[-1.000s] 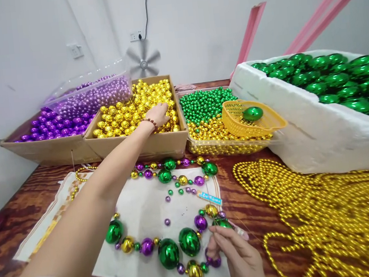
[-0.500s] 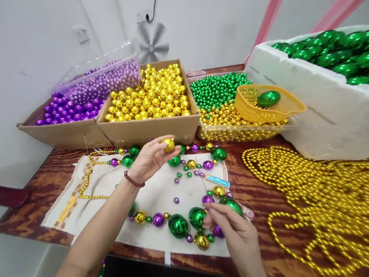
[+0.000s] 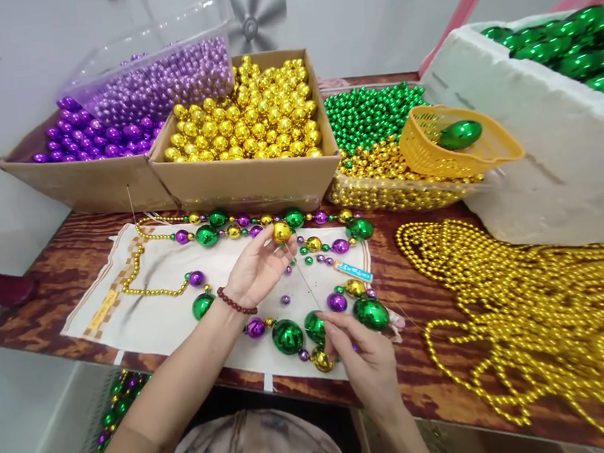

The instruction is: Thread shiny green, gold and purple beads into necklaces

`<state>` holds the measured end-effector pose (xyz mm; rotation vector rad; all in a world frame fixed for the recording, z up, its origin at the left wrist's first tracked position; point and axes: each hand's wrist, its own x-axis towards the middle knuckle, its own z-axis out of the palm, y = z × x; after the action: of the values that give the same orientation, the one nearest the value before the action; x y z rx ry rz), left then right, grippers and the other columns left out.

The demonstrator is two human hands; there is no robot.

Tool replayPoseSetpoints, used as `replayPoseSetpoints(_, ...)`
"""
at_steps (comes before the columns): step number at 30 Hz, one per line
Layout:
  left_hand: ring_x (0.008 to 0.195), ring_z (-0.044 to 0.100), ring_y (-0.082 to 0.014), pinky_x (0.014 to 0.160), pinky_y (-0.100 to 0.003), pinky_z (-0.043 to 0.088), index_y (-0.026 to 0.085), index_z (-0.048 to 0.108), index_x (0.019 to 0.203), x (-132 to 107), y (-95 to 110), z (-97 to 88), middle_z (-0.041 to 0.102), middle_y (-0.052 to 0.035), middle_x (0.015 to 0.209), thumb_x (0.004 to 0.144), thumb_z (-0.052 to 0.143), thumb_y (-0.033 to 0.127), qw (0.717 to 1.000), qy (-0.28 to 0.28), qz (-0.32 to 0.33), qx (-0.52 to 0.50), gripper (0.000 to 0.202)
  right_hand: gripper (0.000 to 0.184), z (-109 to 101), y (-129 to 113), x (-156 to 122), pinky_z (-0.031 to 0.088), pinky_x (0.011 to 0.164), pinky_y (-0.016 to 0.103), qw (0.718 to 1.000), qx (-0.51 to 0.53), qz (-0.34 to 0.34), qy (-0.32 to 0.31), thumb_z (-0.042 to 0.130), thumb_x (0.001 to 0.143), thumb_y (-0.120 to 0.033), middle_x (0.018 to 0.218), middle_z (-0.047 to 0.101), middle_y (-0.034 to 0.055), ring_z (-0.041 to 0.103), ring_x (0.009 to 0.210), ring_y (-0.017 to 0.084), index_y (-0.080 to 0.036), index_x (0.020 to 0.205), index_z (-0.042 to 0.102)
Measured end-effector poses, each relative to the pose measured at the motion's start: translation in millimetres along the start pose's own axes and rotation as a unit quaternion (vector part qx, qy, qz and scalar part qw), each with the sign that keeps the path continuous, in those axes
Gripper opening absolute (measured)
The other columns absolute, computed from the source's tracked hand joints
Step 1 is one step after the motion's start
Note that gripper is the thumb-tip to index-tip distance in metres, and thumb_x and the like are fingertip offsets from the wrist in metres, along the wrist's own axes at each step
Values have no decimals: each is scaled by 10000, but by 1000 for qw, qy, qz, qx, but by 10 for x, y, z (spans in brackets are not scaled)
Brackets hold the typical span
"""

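Above a white cloth, the left hand pinches a gold bead while the right hand, fingers closed, grips a thin wire slanting up toward it, a pose that seemingly keeps bead and wire aligned.

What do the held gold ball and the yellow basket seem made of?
Gold ball: probably plastic with a metallic coating, from its mirror shine; solid metal isn't ruled out.
Yellow basket: likely molded plastic, slightly glossy, from its even color and perforated wall.
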<state>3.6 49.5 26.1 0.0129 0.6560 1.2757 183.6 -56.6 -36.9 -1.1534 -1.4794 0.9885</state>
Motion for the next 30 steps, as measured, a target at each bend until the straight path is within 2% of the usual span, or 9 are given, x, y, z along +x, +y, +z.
replayPoseSetpoints(5,831,686,-147,836,-298,573,110,660,870,-44,-43,28,684,-52,854,919,608,150,1000,-6,20,23,81,176,24,29,-23,472,442,157,1000,-7,21,3,594,960,-242,546,610,-40,569,440,88,-194,1003,758)
replayPoseSetpoints(10,831,698,-153,825,-302,572,135,648,876,-66,-71,14,696,-30,876,886,657,144,998,-35,43,40,15,173,38,29,-35,472,441,149,999,3,34,6,593,964,-250,525,592,-48,562,428,83,-196,1005,751)
replayPoseSetpoints(16,882,711,-176,989,-437,531,158,664,974,-118,-121,-7,704,-25,924,837,724,144,991,-68,88,75,151,181,79,50,-24,475,442,160,999,5,37,16,562,974,-259,551,610,-37,574,441,89,-183,981,726)
replayPoseSetpoints(19,920,709,-183,1034,-463,504,167,672,1028,-172,-159,-15,705,-30,968,831,735,156,986,-87,107,98,208,183,119,92,-13,484,454,181,999,13,37,24,553,978,-277,565,618,-30,584,455,101,-175,984,706)
replayPoseSetpoints(26,980,709,-208,1028,-450,504,198,697,1069,-307,-312,-92,705,-48,1037,809,755,174,980,-103,84,146,267,230,182,71,58,447,460,211,998,4,62,28,551,989,-348,577,589,-29,556,477,107,-184,1016,709)
replayPoseSetpoints(30,956,702,-200,976,-384,512,203,726,1085,-374,-474,-192,725,-63,1035,788,784,185,968,-117,62,212,303,189,175,-4,150,446,465,211,995,40,76,49,568,975,-341,576,569,-39,533,473,102,-191,956,682)
